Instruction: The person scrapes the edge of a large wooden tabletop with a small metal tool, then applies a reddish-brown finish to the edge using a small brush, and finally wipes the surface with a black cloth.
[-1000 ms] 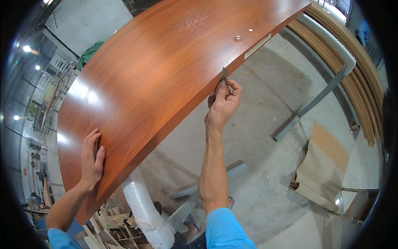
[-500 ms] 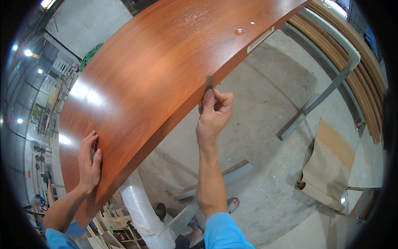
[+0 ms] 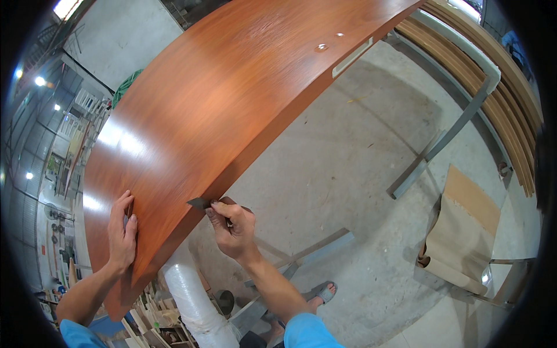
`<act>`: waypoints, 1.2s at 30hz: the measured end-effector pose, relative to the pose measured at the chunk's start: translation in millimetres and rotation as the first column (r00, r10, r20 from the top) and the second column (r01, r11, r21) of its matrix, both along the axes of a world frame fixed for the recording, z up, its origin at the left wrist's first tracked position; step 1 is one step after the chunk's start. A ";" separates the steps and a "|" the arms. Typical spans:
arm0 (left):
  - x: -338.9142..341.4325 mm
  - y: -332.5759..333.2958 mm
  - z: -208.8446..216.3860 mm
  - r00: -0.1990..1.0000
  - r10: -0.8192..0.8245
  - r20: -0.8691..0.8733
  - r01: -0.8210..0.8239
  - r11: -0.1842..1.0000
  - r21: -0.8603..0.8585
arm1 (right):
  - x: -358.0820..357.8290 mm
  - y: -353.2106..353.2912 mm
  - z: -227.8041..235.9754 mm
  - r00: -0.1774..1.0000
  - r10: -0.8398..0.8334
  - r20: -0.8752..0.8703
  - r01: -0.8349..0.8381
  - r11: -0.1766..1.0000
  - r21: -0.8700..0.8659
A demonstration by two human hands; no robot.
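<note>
A glossy reddish-brown wooden door lies slanting across the view, its long edge facing me. In its face are two small holes, and a pale slot is cut into the edge. My right hand is closed, pinching a small dark flat piece with a pointed corner, like a blade, against the door's near edge. My left hand rests on the door's face near its lower left end, fingers stretched out and thumb apart. A dark strip shows between that thumb and fingers; I cannot tell if it is shadow.
A white plastic-wrapped roll stands below the door beside wood offcuts. Grey metal stand legs rest on the concrete floor. At right are a metal frame, stacked brown boards and a curled brown sheet.
My right hand has slid down and left along the door's edge with the dark flat piece, toward my left hand. My left hand stays about where it was.
</note>
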State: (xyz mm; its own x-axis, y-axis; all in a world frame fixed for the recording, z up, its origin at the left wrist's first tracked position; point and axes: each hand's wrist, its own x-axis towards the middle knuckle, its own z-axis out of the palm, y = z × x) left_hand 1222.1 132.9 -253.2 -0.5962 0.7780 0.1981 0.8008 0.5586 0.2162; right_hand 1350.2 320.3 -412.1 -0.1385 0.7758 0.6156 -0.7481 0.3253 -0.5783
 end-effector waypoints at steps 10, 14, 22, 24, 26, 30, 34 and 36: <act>-3.1 -2.1 -0.5 0.999 0.018 0.030 -0.019 1.000 0.016 | 2.6 170.0 21.4 0.933 -0.293 0.207 0.356 0.834 -0.422; -0.4 5.4 2.1 1.000 -0.003 0.014 0.003 1.000 0.014 | 4.9 200.6 21.7 0.965 -0.257 0.048 0.250 0.851 -0.461; 4.0 4.2 1.8 0.997 0.029 -0.071 -0.030 0.999 -0.012 | -9.9 148.2 -6.9 0.961 -0.276 0.032 0.263 0.870 -0.417; 1.9 6.9 -0.2 0.995 0.022 -0.097 -0.024 0.999 -0.027 | -10.9 131.8 -6.8 0.963 -0.264 0.051 0.257 0.844 -0.471; -1.5 8.3 -1.9 0.995 0.020 -0.093 -0.022 1.000 -0.015 | -7.2 107.9 -8.4 0.968 -0.220 0.116 0.249 0.879 -0.407; -3.9 4.4 -2.0 0.996 0.009 -0.083 -0.007 0.999 0.032 | -15.3 50.2 -16.0 0.956 -0.253 0.150 0.289 0.904 -0.316; 2.3 -1.0 0.9 0.995 0.037 -0.092 -0.034 0.998 0.043 | 5.6 -38.0 -26.7 0.977 0.071 0.202 -0.010 0.957 -0.291; -2.6 0.6 2.9 0.991 -0.034 -0.128 0.040 0.998 0.043 | 34.0 -67.2 -33.3 0.939 0.270 0.213 -0.130 0.853 -0.506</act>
State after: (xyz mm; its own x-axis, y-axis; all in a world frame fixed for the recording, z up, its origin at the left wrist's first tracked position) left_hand 1219.5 133.5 -250.3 -0.5345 0.7878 0.3061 0.8436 0.5197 0.1353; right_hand 1384.2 253.1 -445.4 -0.4271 0.8994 0.0929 -0.5608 -0.1829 -0.8075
